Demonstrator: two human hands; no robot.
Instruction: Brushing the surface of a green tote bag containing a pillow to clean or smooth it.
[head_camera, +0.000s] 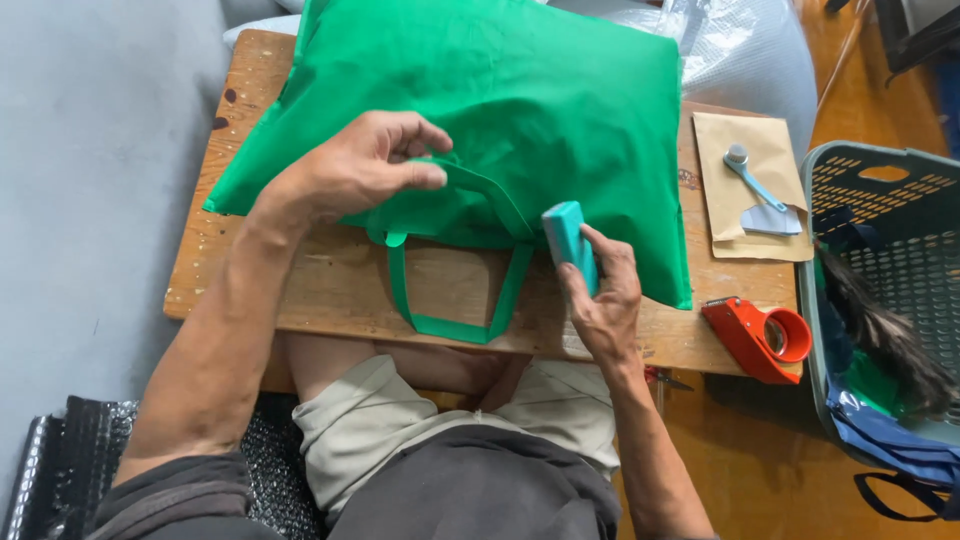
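A large green fabric tote bag (540, 100) lies flat on a low wooden table (330, 290), its handles (452, 325) hanging over the near edge. My left hand (360, 165) pinches the bag's opening near the upper handle. My right hand (600, 295) grips a small teal box-shaped object (567, 240), pressed against the bag's lower edge.
A brown envelope (745, 195) with a blue-handled scraper tool (760, 195) lies at the table's right. A red tape dispenser (760, 338) sits at the near right corner. A grey-green plastic basket (880, 290) stands on the floor at right. Bubble wrap (740, 45) lies behind the bag.
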